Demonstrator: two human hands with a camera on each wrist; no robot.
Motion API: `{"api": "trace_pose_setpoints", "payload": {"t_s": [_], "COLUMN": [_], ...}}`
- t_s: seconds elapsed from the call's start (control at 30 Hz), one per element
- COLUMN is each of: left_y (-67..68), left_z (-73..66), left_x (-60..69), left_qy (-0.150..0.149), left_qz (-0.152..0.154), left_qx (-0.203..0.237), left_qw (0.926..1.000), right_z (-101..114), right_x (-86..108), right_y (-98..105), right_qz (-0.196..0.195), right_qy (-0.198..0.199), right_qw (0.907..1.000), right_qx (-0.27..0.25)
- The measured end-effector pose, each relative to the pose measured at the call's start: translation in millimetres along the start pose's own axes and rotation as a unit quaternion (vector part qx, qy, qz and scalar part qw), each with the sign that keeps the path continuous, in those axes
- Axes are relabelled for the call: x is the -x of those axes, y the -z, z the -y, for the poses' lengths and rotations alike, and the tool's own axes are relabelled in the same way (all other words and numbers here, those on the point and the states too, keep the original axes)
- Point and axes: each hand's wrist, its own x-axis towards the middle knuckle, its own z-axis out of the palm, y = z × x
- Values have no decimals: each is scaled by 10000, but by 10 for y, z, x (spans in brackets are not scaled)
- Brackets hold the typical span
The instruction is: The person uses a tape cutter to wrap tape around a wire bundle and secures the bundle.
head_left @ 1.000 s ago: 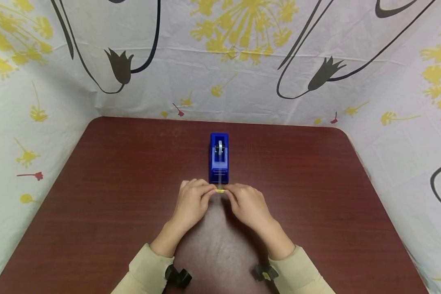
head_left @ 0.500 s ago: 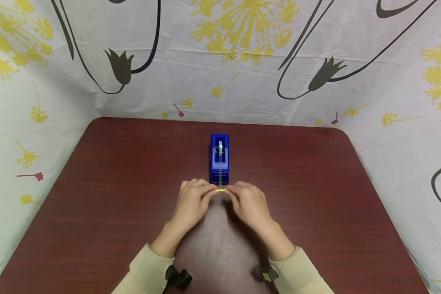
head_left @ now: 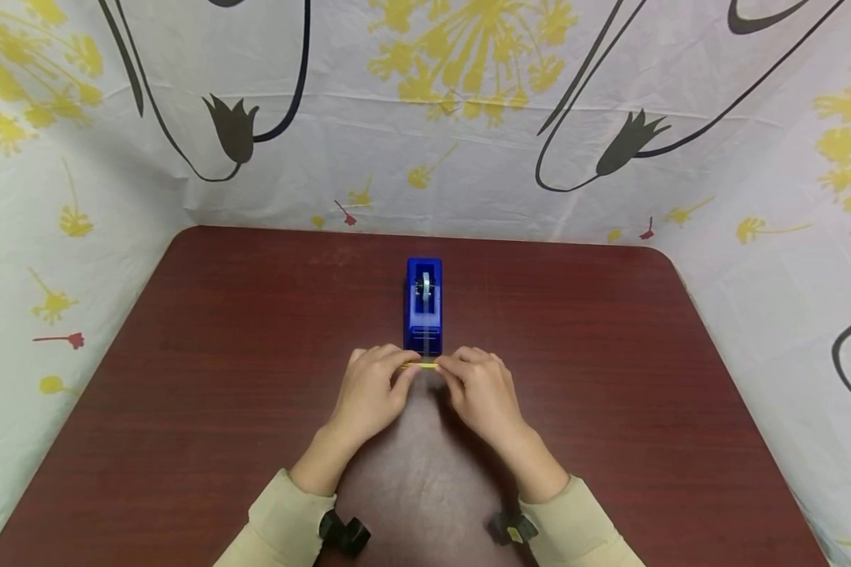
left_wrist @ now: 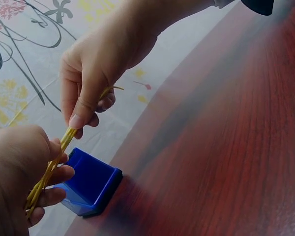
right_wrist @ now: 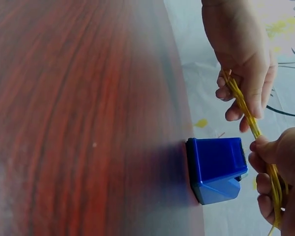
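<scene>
Between my left hand (head_left: 370,386) and right hand (head_left: 484,390) stretches a bundle of thin yellow strands (head_left: 429,365), pinched by thumb and fingers at both ends. The left wrist view shows the strands (left_wrist: 51,166) running lengthwise through both hands, with a loose end poking past the right hand. In the right wrist view the bundle (right_wrist: 246,108) looks like several narrow strands side by side. Just beyond the hands stands a blue tape dispenser (head_left: 423,315) with a tape roll (head_left: 425,285) inside. A clear tape strip runs from it toward the bundle; where it meets the strands is hard to see.
The dispenser stands on a dark red wooden table (head_left: 255,315). Behind and beside the table hangs a white cloth (head_left: 496,181) with yellow, grey and red flower prints. Black devices are strapped at both wrists over beige sleeves (head_left: 291,516).
More of the yellow bundle shows between the hands now, as the left fingertips have shifted slightly left. Both hands stay before the dispenser, which has not moved.
</scene>
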Motion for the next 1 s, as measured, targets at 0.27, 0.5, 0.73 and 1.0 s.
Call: {"api": "trace_pose_setpoints", "payload": {"t_s": [0.27, 0.5, 0.73, 1.0], "left_y": [7, 26, 6, -17], "left_z": [-1, -20, 2, 19], "left_x": [-25, -50, -53, -43], "left_qy": [-56, -15, -95, -173], "left_qz": [148, 120, -242, -465], "left_qx": [-303, -309, -114, 13], "left_qw": [9994, 9994, 9996, 9988], "right_z": [-20, -21, -5, 4], "right_x": [-6, -3, -13, -17], "right_y": [-12, -24, -29, -31], "right_qz": [-300, -319, -116, 33], "right_qy": [152, 177, 96, 43], "right_qw": [9994, 9992, 9999, 10000], "right_qx": [-99, -143, -2, 65]}}
